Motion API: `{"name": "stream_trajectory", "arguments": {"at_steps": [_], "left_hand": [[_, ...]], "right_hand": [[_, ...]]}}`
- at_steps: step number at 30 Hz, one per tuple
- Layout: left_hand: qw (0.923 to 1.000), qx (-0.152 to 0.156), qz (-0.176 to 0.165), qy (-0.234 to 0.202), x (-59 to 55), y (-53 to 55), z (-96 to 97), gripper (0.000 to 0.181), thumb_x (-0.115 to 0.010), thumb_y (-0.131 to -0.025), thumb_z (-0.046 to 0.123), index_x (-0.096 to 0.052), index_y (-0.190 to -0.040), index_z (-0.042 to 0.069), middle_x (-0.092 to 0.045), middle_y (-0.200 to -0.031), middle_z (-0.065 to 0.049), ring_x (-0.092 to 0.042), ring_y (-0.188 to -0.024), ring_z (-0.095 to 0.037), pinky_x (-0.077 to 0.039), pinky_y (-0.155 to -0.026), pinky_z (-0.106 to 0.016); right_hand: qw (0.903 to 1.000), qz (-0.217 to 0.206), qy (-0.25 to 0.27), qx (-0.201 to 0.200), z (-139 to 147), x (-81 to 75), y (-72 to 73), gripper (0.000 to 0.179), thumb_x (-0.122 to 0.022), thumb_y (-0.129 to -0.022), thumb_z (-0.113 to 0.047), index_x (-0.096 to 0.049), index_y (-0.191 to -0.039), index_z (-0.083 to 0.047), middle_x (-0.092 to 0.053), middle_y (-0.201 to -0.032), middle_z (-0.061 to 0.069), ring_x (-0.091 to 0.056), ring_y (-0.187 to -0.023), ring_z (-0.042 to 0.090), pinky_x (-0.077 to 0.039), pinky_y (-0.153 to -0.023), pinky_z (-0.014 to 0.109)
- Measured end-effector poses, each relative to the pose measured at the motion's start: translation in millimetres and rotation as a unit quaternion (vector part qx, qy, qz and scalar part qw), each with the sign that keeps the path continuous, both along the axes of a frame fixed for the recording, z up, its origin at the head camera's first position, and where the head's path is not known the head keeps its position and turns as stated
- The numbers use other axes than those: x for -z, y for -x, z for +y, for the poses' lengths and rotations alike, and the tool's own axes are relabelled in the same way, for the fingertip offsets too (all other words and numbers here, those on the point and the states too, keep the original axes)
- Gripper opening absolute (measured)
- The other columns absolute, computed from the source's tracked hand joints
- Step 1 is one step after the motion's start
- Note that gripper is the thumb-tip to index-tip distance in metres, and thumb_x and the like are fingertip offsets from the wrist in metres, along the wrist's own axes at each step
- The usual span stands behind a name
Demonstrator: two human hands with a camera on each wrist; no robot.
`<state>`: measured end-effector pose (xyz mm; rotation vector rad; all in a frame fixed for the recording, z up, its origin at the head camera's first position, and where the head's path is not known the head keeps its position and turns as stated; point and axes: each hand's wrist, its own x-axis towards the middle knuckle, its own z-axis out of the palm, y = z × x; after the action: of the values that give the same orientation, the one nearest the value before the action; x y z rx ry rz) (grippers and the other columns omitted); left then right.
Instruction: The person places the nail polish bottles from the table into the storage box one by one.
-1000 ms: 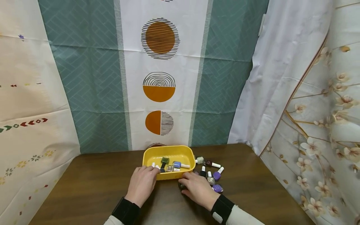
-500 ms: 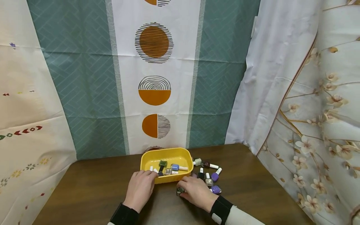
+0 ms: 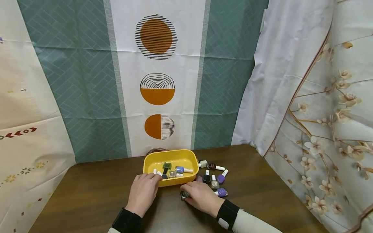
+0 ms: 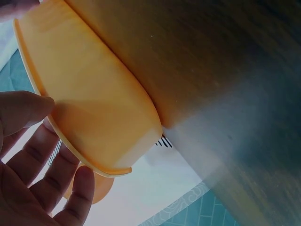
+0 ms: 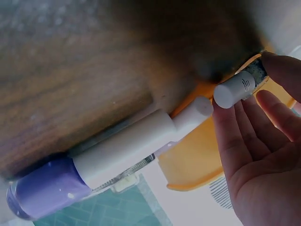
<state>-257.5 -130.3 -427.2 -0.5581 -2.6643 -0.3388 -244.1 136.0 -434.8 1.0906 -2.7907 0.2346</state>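
My left hand [image 3: 143, 194] grips the near left rim of a yellow plastic tray [image 3: 175, 181]. In the left wrist view, the thumb lies on the outer side of the tray wall [image 4: 96, 89] and the fingers go behind the rim. Just in front of the tray's right end, low over the table, my right hand [image 3: 203, 198] pinches a nail polish bottle [image 3: 184, 194] with dark glitter. Its white cap [image 5: 229, 94] points toward the camera in the right wrist view. Inside the tray lie several bottles, among them a green one [image 3: 167, 165] and a blue one [image 3: 179, 169].
Right of the tray, several nail polish bottles are on the brown table [image 3: 87, 194]: a dark red one [image 3: 211, 166], a black one [image 3: 207, 178], a glitter one [image 3: 215, 184] and purple ones [image 3: 222, 192]. Behind the table hangs a patterned curtain [image 3: 157, 129].
My right hand has shifted slightly left, and the dark glitter bottle now shows beyond its fingertips. My left hand stays on the tray rim. The head view has tilted and turned slightly.
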Motion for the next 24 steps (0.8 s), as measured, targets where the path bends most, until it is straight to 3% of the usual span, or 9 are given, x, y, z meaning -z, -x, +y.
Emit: {"name": "stream_trajectory", "arguments": {"at_steps": [7,14,20,24], "left_hand": [[0.9998,-0.009,-0.015,-0.003,4.8,1.4,-0.8,0.019,-0.093,-0.09,0.013,-0.082,-0.105,0.016,-0.081,-0.111,-0.005,-0.071,-0.101,-0.029,-0.056,-0.101,-0.055],[0.9999,-0.005,0.01,0.001,4.2,4.4,-3.5,0.02,-0.094,-0.09,0.014,-0.083,-0.107,0.016,-0.081,-0.113,-0.004,-0.073,-0.104,-0.029,-0.055,-0.101,-0.054],[0.9999,0.006,0.013,0.003,-0.5,6.7,-1.5,0.022,-0.095,-0.088,0.013,-0.083,-0.106,0.015,-0.081,-0.112,-0.004,-0.073,-0.104,-0.027,-0.056,-0.101,-0.053],[0.9999,0.009,0.009,0.002,-0.3,4.6,-4.3,0.022,-0.095,-0.088,0.012,-0.083,-0.106,0.016,-0.081,-0.112,-0.003,-0.073,-0.105,-0.027,-0.056,-0.101,-0.053]], "right_hand": [[0.9998,-0.008,-0.016,-0.009,3,-14.3,-5.0,0.037,-0.088,-0.099,-0.022,-0.073,-0.132,-0.014,-0.074,-0.122,-0.006,-0.07,-0.11,0.005,-0.059,-0.097,0.027],[0.9984,0.038,-0.003,-0.041,7,-45.1,-6.4,0.041,-0.089,-0.097,-0.022,-0.072,-0.133,-0.013,-0.075,-0.125,-0.003,-0.071,-0.113,0.011,-0.06,-0.099,0.031],[0.9985,0.041,0.008,-0.035,11,-70.7,10.1,0.043,-0.091,-0.095,-0.023,-0.074,-0.134,-0.012,-0.076,-0.124,-0.002,-0.072,-0.109,0.012,-0.061,-0.099,0.033],[0.998,0.06,0.006,-0.02,5,-76.8,27.8,0.044,-0.093,-0.094,-0.022,-0.075,-0.132,-0.011,-0.076,-0.118,0.0,-0.072,-0.1,0.014,-0.063,-0.092,0.033]]}}
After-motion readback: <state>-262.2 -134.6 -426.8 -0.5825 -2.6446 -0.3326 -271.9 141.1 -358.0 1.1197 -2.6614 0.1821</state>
